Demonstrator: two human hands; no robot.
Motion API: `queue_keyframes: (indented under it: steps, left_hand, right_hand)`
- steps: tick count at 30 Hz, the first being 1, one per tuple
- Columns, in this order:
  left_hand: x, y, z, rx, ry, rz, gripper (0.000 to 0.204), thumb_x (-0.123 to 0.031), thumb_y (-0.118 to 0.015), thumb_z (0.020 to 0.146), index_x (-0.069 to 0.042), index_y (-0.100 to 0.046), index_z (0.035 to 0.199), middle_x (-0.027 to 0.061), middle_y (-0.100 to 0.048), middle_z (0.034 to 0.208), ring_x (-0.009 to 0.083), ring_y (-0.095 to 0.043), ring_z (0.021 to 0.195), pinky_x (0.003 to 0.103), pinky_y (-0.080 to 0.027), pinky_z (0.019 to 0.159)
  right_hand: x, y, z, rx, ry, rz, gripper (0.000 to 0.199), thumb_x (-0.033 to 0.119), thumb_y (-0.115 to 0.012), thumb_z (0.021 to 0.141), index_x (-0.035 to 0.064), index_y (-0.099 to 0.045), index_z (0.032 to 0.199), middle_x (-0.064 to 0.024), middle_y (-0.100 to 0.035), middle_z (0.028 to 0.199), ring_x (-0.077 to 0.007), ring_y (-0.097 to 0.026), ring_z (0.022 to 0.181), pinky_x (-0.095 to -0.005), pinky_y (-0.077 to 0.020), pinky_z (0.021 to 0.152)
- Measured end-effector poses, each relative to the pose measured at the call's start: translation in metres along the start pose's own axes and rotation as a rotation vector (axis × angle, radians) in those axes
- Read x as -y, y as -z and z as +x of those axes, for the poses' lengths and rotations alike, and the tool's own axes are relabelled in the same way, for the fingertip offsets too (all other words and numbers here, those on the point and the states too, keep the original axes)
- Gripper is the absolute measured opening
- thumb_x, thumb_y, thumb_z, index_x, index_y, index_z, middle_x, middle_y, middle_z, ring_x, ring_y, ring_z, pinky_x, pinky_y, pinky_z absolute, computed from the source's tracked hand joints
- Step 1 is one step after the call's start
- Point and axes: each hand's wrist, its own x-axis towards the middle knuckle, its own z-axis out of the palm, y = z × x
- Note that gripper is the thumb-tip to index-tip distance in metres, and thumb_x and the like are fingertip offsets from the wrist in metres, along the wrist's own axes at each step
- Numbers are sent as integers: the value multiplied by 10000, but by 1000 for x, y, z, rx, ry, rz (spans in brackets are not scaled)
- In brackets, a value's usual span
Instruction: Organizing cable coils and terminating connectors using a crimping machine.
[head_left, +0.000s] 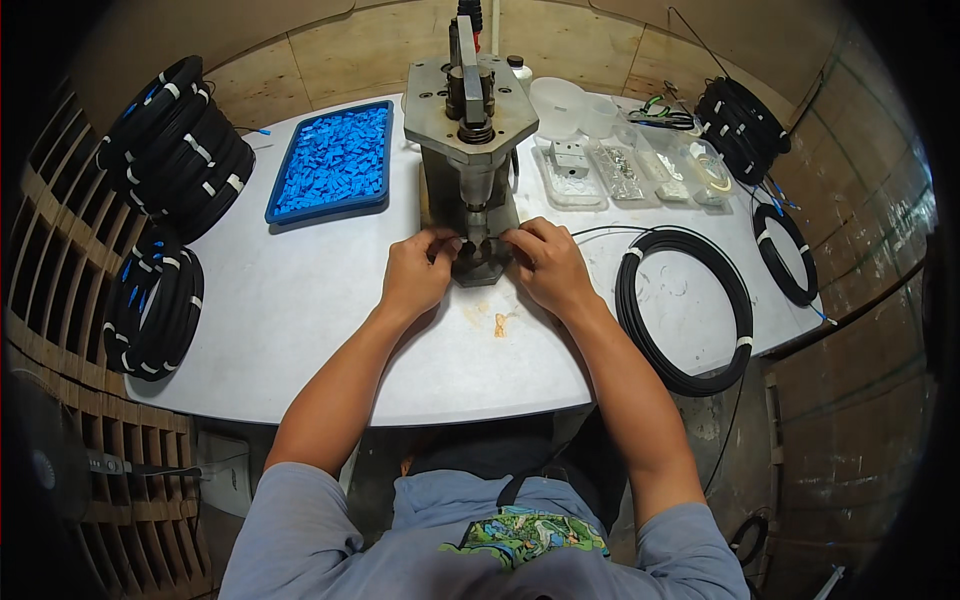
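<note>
A grey metal bench press (470, 120) stands in the middle of the table, its ram lowered close to the base. At the left of the ram, my left hand (420, 268) pinches with thumb and forefinger; what lies between the fingertips is too small to tell. On the other side my right hand (550, 262) is closed, fingertips close to the ram. A black cable (598, 229) runs from a coil (740, 300) on the right into that hand. The cable's end is hidden at the press. Both wrists hover near the white table top (480, 385).
A blue tray (272, 216) of small blue parts sits at the left back. Stacked black coils (185, 150) and another coil (155, 305) stand at the left edge. Plastic boxes (575, 190), a tub (557, 105) and more coils (740, 125) occupy the right back.
</note>
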Motion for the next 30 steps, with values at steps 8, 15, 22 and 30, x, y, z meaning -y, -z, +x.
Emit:
queue_keyframes:
  steps: [8, 15, 22, 30]
  left_hand:
    - [1, 0, 0, -14, -12, 5, 218, -142, -678, 913, 29, -729, 1038, 128, -736, 795, 165, -695, 728, 299, -521, 681]
    - [-1, 1, 0, 0, -7, 18, 223, -165, -692, 906, 19, -736, 1022, 126, -739, 800, 158, -691, 723, 299, -524, 681]
    - [-2, 1, -1, -10, -7, 19, 224, -173, -695, 907, 18, -737, 1016, 124, -740, 803, 155, -687, 719, 295, -522, 674]
    - [0, 0, 0, -20, -25, 13, 214, -167, -694, 907, 18, -735, 1006, 142, -735, 787, 189, -694, 696, 313, -527, 659]
  right_hand:
    - [-2, -2, 1, -13, 11, 1, 248, 106, -759, 749, 113, -713, 992, -69, -643, 926, -265, -635, 879, -393, -468, 769]
    - [-3, -3, 2, -9, 9, -12, 271, 87, -750, 729, 117, -712, 996, -70, -644, 931, -266, -637, 885, -395, -468, 771]
    - [-3, -3, 1, -5, 5, -13, 275, 79, -743, 732, 123, -712, 1002, -65, -638, 931, -258, -636, 895, -393, -462, 770]
    - [-5, -4, 1, -12, 8, -12, 277, 80, -745, 733, 129, -711, 1003, -64, -638, 931, -257, -635, 890, -391, -461, 771]
